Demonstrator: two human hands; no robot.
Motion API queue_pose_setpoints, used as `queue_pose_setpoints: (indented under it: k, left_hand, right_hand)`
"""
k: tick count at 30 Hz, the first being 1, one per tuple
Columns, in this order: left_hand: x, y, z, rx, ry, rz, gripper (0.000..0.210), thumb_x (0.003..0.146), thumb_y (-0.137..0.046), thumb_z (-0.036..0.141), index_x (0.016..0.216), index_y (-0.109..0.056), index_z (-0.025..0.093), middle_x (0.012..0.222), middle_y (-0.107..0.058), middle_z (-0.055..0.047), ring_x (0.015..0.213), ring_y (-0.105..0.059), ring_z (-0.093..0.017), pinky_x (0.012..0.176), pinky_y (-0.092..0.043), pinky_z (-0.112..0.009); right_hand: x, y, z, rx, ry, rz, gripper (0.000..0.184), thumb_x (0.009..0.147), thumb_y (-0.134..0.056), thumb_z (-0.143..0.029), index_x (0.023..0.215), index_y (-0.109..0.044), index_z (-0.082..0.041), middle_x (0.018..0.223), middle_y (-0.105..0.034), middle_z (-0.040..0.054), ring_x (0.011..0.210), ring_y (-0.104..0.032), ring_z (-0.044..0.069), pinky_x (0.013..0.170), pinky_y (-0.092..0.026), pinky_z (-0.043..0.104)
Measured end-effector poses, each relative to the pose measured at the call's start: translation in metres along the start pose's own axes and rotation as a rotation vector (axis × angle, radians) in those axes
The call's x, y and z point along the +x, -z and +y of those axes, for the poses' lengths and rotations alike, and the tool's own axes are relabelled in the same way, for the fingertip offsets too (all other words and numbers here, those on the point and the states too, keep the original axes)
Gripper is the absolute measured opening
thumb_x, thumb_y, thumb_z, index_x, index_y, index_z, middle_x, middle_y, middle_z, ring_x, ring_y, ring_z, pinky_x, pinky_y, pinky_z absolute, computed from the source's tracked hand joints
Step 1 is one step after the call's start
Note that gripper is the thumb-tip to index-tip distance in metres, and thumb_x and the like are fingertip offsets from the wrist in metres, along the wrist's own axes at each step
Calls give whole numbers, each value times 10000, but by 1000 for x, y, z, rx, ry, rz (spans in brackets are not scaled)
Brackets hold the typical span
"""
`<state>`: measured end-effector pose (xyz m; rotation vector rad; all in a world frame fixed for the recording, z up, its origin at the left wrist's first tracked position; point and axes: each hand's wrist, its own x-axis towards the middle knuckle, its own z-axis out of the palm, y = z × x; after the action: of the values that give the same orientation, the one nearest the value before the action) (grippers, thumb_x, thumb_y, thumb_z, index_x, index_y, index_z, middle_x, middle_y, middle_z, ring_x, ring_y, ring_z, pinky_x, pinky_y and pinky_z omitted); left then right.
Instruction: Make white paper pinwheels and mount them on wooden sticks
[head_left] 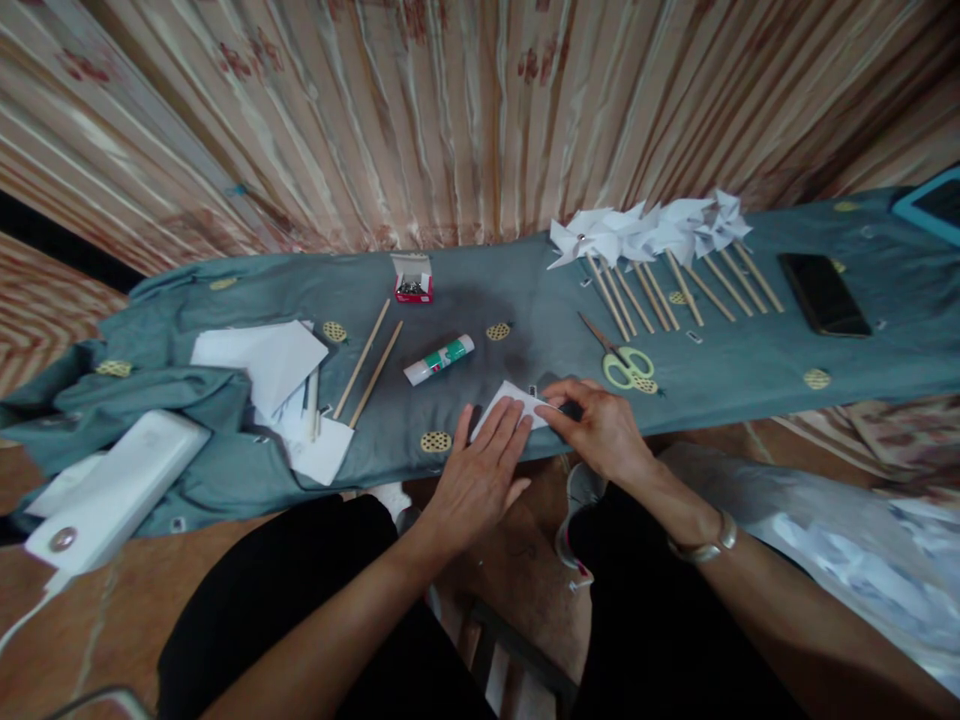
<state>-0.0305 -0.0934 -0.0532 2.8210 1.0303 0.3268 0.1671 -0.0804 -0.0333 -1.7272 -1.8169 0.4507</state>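
Observation:
A small folded piece of white paper [510, 392] lies at the near edge of the cloth-covered table. My left hand [484, 470] rests flat on it, fingers stretched out. At the paper's right corner, my right hand [600, 425] pinches the edge between thumb and fingers. Just beyond the paper is a glue stick [439, 360] with a green and white label. Scissors [622, 360] with light green handles lie past my right hand, blades pointing away to the left.
Several white paper pinwheels [652, 232] on wooden sticks lie at the back right, near a dark phone [823, 293]. Two sticks [376, 372], a small red box of metal pins [412, 280], paper sheets [259, 360] and a white power bank [120, 490] are on the left.

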Motion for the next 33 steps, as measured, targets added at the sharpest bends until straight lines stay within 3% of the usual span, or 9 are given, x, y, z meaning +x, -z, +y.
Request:
queue_pose_setpoints:
  k: [20, 33]
  left_hand:
    - [6, 0, -3, -10, 25, -15, 640, 909, -494, 396, 1436, -292, 94, 1511, -360, -176, 1436, -253, -284, 1158, -134, -576]
    - [5, -1, -2, 42, 20, -70, 695, 883, -536, 404, 1433, -303, 51, 1524, -324, -193, 1435, -247, -302, 1158, -121, -583]
  right_hand:
    - [3, -3, 0, -65, 7, 20, 83, 820, -644, -297, 859, -666, -227, 753, -699, 34, 774, -647, 221, 729, -498, 340]
    - [-5, -7, -5, -108, 127, 46, 294, 861, -589, -404, 1011, -644, -157, 936, -699, 127, 977, -614, 292, 878, -485, 430]
